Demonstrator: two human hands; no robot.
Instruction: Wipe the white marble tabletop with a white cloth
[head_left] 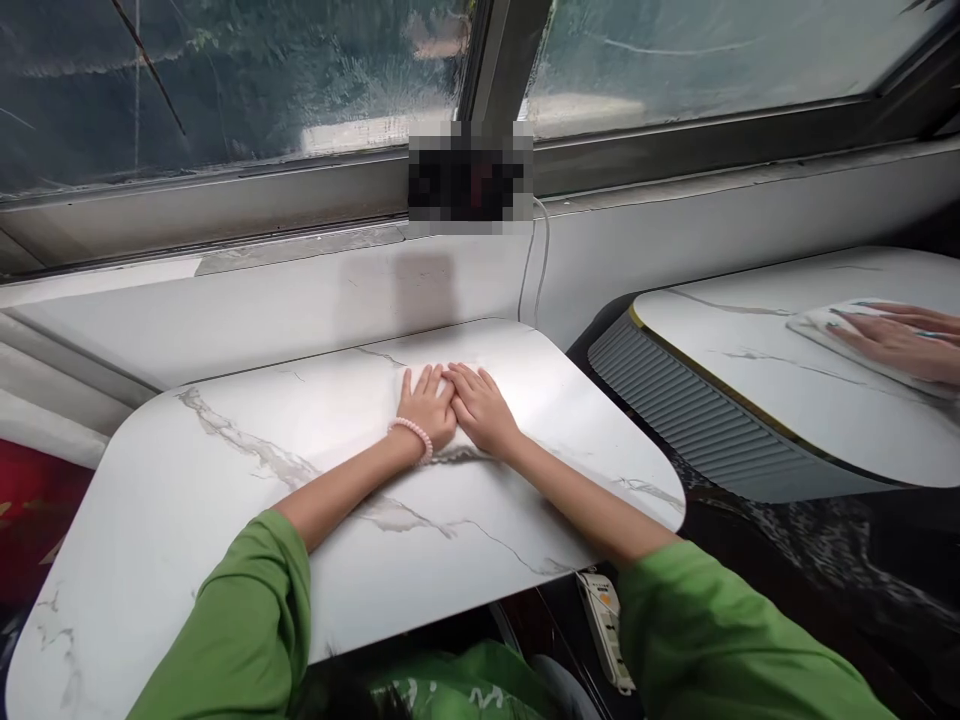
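Left hand [426, 408] and right hand [480, 408], fingers flat and holding nothing, touch on table [225, 480]; window [225, 80] at 12 o'clock.

Two bare forearms are seen, ending in the left hand [426, 408] and the right hand [482, 408]. Green sleeves [247, 620] are worn on both arms and are pushed up to about the elbow; the cloth is plain and loosely creased. A pale pink beaded bracelet [412, 435] is worn round the left wrist. More green cloth with white markings [465, 690] is seen at the lower edge, partly cut off. No rings can be made out.
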